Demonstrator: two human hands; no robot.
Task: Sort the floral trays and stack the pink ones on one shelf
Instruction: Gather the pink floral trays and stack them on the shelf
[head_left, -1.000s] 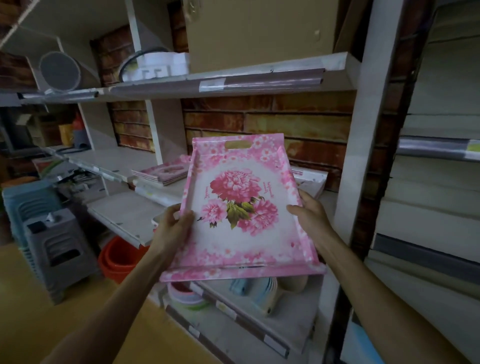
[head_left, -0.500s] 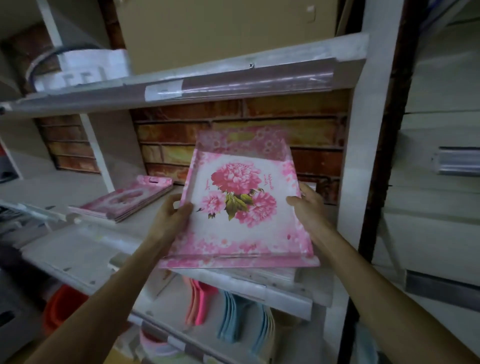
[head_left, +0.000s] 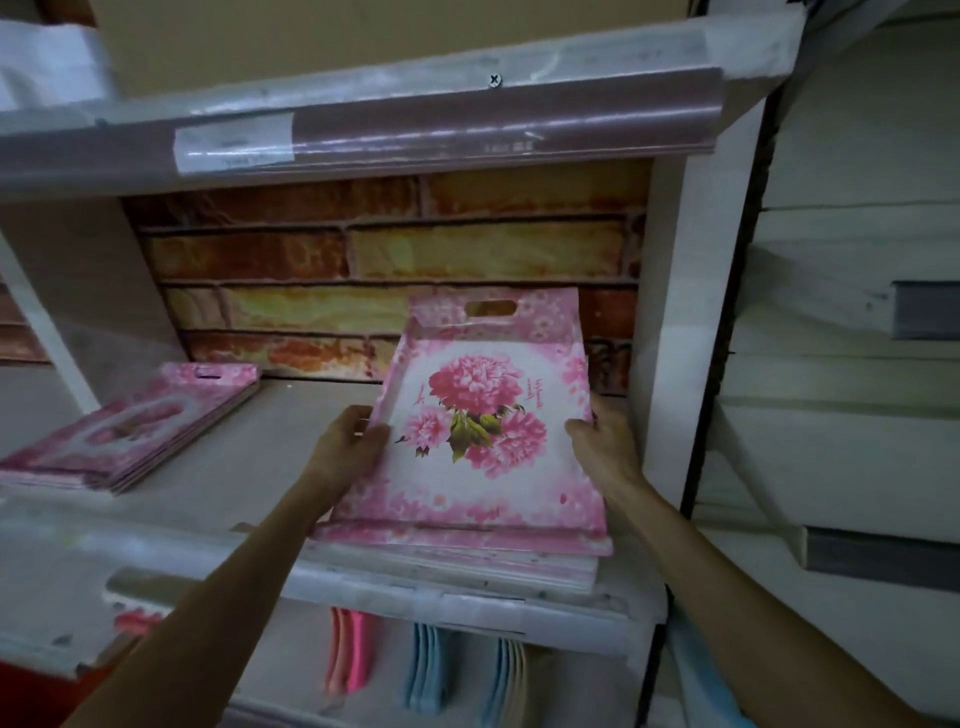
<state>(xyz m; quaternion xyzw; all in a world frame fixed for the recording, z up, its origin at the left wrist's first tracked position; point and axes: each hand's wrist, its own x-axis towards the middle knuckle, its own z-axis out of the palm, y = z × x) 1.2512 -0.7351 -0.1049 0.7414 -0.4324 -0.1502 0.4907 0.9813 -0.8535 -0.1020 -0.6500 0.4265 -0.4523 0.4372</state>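
Observation:
A pink floral tray (head_left: 483, 436) with a peony print and a handle slot at its far end lies low over a stack of trays (head_left: 467, 564) at the right of the middle shelf (head_left: 249, 457). Its near edge rests on the stack and its far end is slightly raised. My left hand (head_left: 348, 441) grips its left rim. My right hand (head_left: 602, 441) holds its right rim. A second stack of pink floral trays (head_left: 130, 431) lies on the same shelf at the left.
A white upright post (head_left: 691, 338) stands close to the right of the tray. The upper shelf (head_left: 363, 130) overhangs above, with a brick-patterned back wall (head_left: 389, 260). Pink, blue and beige plastic items (head_left: 426, 670) stand on the shelf below.
The tray has come down and forward from chest height onto the right-hand stack on the shelf. Both hands have kept their grip on its side rims. The view moved closer to the shelf.

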